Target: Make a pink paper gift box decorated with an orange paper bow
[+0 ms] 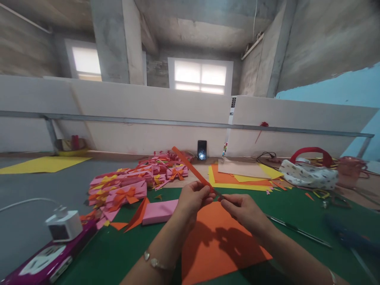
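Orange paper strip (192, 169) sat at frame centre, slanting up-left from your hands, held above the orange sheet (219, 241) on the green surface (118, 249). Your left hand (192, 198) was pinched closed on the strip's lower end; your right hand (242, 209) was closed on the same end, fingertips nearly touching the left. It looked as if something thin and dark sat in the right grip, too small to tell what.

Handling, as a judgement: the strip looked light, thin and floppy, easy to crease or tear, not slippery. Best held near the end with fingertips, lightly, as you had it; the free end stood unsupported.

Containers: a white patterned bag with red handles (305, 172) sat right of centre, contents not visible. A pile of pink boxes with orange bows (127, 186) lay left of centre, and one plain pink box (158, 211) just left of your left wrist.
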Demonstrator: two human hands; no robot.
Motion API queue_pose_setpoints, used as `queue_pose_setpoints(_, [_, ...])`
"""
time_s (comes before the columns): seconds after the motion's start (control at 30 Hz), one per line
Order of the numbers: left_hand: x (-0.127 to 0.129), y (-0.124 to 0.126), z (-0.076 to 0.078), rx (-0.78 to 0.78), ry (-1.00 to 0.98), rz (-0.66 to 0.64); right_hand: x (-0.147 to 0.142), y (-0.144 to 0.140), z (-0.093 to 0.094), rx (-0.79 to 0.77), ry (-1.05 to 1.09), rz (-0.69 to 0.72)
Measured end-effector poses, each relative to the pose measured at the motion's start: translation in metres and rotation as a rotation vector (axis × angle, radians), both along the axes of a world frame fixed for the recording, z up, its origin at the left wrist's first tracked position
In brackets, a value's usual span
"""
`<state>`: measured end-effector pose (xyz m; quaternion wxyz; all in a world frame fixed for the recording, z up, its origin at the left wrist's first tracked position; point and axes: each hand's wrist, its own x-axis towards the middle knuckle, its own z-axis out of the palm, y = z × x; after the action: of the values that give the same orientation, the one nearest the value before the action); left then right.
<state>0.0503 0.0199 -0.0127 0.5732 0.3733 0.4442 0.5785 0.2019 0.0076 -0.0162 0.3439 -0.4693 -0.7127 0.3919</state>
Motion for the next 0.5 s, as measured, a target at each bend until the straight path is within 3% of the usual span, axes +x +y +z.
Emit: queue_pose_setpoints(0.5, [0.0007, -0.0014, 0.0003, 0.006, -0.023, -0.023, -0.0020, -0.0020, 0.0006, -0.027, 0.068, 0.015])
